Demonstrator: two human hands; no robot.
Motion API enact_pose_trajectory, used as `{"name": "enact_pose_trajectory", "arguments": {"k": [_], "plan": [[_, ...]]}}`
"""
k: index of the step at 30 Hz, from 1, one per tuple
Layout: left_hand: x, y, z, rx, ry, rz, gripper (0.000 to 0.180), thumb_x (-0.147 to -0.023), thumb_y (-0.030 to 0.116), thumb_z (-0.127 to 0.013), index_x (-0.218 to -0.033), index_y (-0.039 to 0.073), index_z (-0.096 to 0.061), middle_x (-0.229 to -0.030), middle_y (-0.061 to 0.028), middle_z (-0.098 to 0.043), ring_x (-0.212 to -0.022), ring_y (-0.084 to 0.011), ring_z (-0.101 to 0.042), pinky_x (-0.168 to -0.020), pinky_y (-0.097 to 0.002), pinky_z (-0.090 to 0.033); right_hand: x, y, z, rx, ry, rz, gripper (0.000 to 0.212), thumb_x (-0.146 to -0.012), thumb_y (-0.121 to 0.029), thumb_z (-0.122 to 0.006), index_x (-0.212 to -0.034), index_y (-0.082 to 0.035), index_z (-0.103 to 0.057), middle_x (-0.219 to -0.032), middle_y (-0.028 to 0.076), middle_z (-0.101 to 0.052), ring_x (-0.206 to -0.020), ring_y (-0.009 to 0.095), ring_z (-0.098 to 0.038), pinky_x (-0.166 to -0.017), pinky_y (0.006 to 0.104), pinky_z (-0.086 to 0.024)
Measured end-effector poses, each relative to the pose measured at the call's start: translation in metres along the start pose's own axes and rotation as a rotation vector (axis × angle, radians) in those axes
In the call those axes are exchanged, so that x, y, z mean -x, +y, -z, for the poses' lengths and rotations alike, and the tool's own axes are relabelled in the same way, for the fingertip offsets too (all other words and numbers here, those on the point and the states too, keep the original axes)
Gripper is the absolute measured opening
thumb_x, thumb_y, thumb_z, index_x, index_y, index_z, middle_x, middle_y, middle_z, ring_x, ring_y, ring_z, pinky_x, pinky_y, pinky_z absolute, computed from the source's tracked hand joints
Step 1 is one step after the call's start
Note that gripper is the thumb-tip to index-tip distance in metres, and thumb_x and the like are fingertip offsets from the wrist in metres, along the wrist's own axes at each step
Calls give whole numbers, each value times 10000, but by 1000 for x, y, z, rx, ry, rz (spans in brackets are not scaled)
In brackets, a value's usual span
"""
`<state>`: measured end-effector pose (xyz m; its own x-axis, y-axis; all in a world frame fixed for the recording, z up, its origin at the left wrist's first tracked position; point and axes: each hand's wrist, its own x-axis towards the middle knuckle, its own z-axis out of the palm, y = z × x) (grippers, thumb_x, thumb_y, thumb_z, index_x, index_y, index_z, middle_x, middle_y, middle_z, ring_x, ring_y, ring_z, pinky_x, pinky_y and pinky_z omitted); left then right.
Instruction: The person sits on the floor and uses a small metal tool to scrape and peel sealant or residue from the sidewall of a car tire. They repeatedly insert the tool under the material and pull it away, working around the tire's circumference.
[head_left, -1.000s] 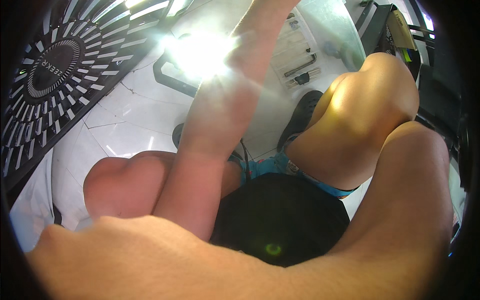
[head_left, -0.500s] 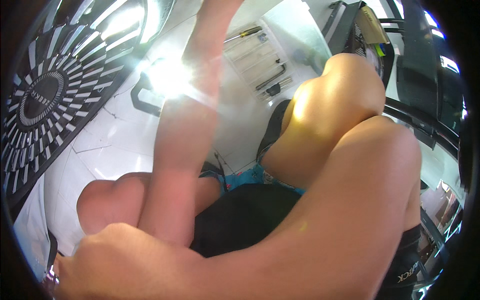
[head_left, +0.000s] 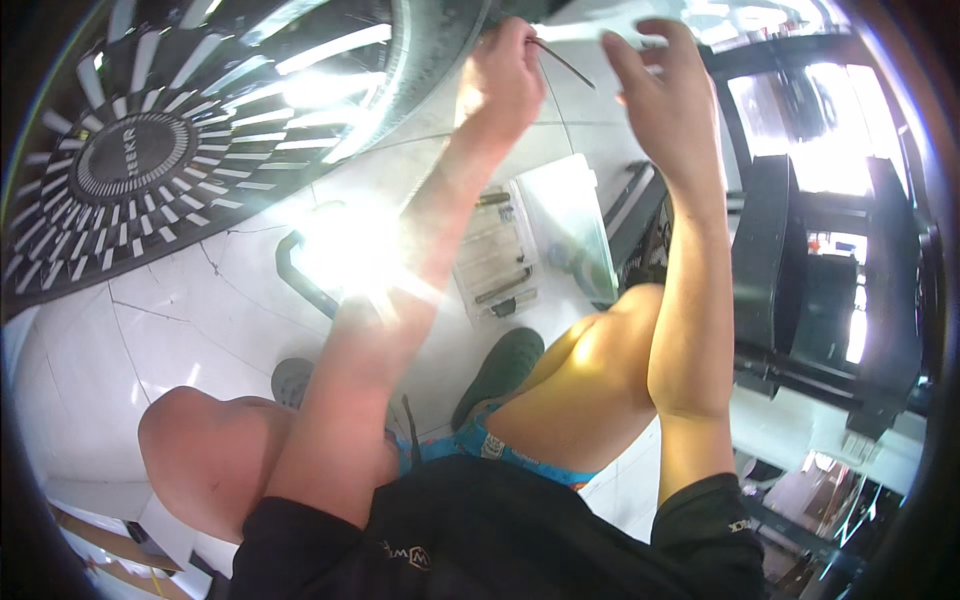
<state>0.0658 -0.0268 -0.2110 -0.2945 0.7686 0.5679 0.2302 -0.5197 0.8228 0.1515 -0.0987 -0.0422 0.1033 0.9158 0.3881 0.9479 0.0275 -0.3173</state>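
Observation:
At the top centre, my left hand (head_left: 505,75) is closed on one end of a thin, dark reddish wire-like strand (head_left: 567,65). The strand slants down to the right from its fingers, and its exact kind cannot be made out. To the right of the strand's free end hovers my right hand (head_left: 660,105), holding nothing, fingers apart and partly curled. Both arms are stretched forward over the floor. Between them and below lies an opened shallow tool case (head_left: 470,290) with a clear lid (head_left: 570,220). Inside it are a screwdriver (head_left: 492,200) and a hex key (head_left: 503,285).
A car wheel with a spoked rim (head_left: 135,160) and tyre (head_left: 440,60) fills the upper left. A glaring work light with a black frame (head_left: 300,275) stands on the tiled floor (head_left: 170,330). Black metal equipment (head_left: 770,240) rises at the right, near my right forearm.
My right arm, earlier bent across to the lower left, now reaches up and forward. My left hand has come into view with the strand. The view has shifted, showing more of the wheel.

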Motion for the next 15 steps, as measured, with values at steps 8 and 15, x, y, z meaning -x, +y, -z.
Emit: {"name": "enact_pose_trajectory", "arguments": {"k": [8, 15], "plan": [[-9, 4, -23, 107, 139, 74, 80, -986, 48, -658, -1063, 62, -673, -953, -178, -751, -855, -414, -735, -730, -492, -587, -6, 25, -5, -517, -312, -56, 294, -1034, -238, -703, -1170, 19, -737, -948, 109, -768, -777, 167, -740, -653, 289, -565], [-25, 21, -41, 357, 228, 297, 132, -979, 95, -662, -1057, 31, -747, -981, -189, -780, -888, -409, -753, -819, -478, -593, -13, 18, -13, -316, -229, -131, 248, -1040, -183, -700, -1172, 22, -750, -900, 67, -750, -744, 140, -723, -621, 257, -536]]}}
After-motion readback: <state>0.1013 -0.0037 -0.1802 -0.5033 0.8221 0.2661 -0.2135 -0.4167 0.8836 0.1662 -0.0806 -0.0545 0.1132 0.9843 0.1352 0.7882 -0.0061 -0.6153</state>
